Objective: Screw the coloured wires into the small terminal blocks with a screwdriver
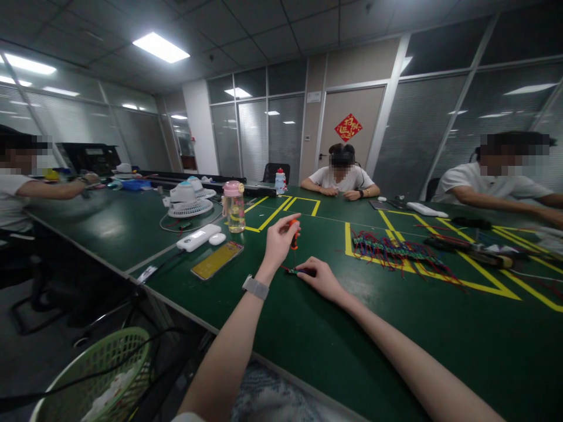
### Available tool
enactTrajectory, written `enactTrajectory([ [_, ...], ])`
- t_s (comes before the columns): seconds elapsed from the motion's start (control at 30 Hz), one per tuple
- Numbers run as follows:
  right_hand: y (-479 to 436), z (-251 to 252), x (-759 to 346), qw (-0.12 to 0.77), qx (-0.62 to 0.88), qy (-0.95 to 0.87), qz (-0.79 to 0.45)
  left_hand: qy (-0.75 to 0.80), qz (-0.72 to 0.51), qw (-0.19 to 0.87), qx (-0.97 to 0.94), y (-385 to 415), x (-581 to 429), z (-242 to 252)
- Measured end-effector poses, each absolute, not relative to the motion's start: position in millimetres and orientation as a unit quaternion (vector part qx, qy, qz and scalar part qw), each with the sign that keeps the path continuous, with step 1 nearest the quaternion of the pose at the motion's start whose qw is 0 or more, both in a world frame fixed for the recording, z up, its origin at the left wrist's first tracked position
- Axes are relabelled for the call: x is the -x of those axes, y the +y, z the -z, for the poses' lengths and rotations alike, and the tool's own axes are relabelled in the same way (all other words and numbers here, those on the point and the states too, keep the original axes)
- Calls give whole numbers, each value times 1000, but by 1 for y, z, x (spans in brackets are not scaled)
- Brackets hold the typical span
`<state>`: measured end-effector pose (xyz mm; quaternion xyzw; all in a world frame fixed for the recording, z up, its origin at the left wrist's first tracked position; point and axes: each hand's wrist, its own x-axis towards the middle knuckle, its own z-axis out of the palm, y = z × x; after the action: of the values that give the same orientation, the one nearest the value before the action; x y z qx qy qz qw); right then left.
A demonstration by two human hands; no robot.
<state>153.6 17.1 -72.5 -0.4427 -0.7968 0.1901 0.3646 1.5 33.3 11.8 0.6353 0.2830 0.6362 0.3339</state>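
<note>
Left grip (280,239) is holding screwdriver (294,242); right grip (323,278) is pinching circuit board (291,271), looking light, stiff, fragile: edges safest.

Screwdriver (294,241) upright, orange handle on top, slim shaft pointing straight down to the board (291,271): small, green, red-wired, down at table (352,351) level.

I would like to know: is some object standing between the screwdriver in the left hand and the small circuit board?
Nothing visible stands in the way: the screwdriver in the left hand points down at the small circuit board. The right hand holds the board from the right, beside the shaft.
</note>
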Motion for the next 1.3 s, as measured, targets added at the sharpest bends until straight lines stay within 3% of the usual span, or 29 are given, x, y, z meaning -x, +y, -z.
enactTrajectory([
  [0.1,16,72,-153,364,445,-795,-193,306,-648,273,-642,33,-1,-12],
  [0.27,15,70,-153,364,450,-792,-194,267,-629,371,-629,33,-2,-12],
  [0.43,14,69,-152,363,450,-793,-192,302,-642,270,-651,30,-3,-13],
  [0.6,16,71,-153,362,444,-798,-186,260,-635,362,-631,30,-3,-13],
  [0.73,19,74,-154,367,445,-796,-185,300,-651,271,-642,32,-2,-12],
  [0.9,20,75,-154,373,444,-793,-187,245,-627,373,-638,33,-3,-11],
  [1.07,19,73,-154,369,445,-794,-188,304,-649,255,-649,31,-4,-11],
  [1.23,18,72,-153,370,445,-794,-188,250,-628,364,-640,34,-6,-8],
  [1.3,17,72,-153,373,445,-792,-190,268,-634,333,-644,34,-6,-8],
])
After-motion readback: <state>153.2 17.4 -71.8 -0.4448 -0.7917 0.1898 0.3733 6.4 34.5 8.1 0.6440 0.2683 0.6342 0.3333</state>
